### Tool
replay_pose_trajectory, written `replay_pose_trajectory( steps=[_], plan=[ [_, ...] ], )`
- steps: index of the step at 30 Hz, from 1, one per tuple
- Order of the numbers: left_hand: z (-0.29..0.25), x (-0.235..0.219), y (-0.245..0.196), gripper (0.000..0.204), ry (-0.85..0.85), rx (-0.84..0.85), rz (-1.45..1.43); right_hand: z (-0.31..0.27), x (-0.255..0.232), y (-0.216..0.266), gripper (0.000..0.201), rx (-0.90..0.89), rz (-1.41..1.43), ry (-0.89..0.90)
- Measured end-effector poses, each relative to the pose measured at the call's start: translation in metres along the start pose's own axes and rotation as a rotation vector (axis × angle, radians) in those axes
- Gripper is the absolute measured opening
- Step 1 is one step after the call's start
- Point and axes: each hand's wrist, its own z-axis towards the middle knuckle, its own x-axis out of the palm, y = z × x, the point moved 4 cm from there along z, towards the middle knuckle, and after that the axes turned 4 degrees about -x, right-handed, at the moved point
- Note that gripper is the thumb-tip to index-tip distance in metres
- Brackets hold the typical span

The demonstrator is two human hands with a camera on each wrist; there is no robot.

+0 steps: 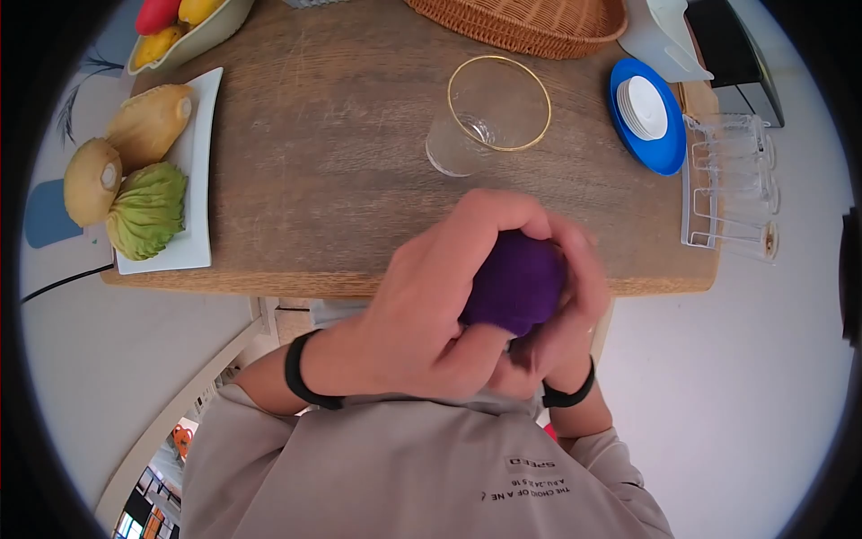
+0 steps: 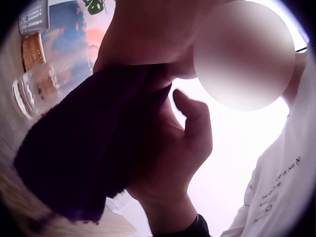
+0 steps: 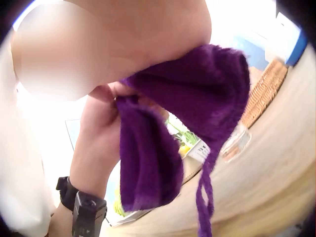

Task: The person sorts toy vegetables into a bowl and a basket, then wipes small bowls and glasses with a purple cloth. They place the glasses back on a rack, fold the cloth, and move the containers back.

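Note:
A purple cloth (image 1: 519,278) is bunched into a rounded bulge between both hands, close to the body at the table's front edge. My left hand (image 1: 404,310) curls round its left side, and my right hand (image 1: 582,287) grips it from the right. In the right wrist view the cloth (image 3: 197,91) hangs in folds below the fingers, with a thin loop dangling from it. The left wrist view shows the cloth (image 2: 84,148) draped down broadly in front of a hand. I cannot tell whether something lies inside it. Beyond the hands stands a clear glass (image 1: 462,148) with a gold rim.
At the left, a white plate (image 1: 199,207) carries a green fruit (image 1: 151,211) and brown root vegetables (image 1: 148,126). A fruit bowl (image 1: 193,45) and a wicker tray (image 1: 530,31) stand at the back. A blue plate (image 1: 666,157) with small white dishes and a rack of glasses (image 1: 732,171) line the right.

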Motion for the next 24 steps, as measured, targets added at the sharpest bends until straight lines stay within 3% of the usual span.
replay_pose_trajectory(
  steps=[5,10,12,15,19,24],
  plan=[
    [0.010,0.014,-0.007,0.047,-0.027,0.142,-0.305,-0.017,0.009,-0.008,0.072,-0.067,-0.051,-0.191],
    [0.006,0.012,-0.016,0.048,-0.099,0.028,-0.559,-0.012,-0.001,0.002,0.064,-0.153,-0.120,-0.192],
    [0.009,-0.004,-0.015,0.048,-0.125,0.093,-0.476,0.003,-0.012,0.009,0.061,-0.214,-0.164,-0.164],
    [0.025,-0.044,-0.008,0.049,-0.084,0.219,-0.052,0.034,-0.032,0.020,0.057,-0.288,-0.255,-0.089],
    [0.062,-0.073,-0.027,0.053,0.164,0.158,0.437,0.078,-0.063,0.027,0.052,-0.261,-0.369,0.146],
    [0.099,-0.087,-0.038,0.065,0.290,0.180,0.767,0.115,-0.076,0.026,0.044,-0.150,-0.491,0.226]
  ],
)
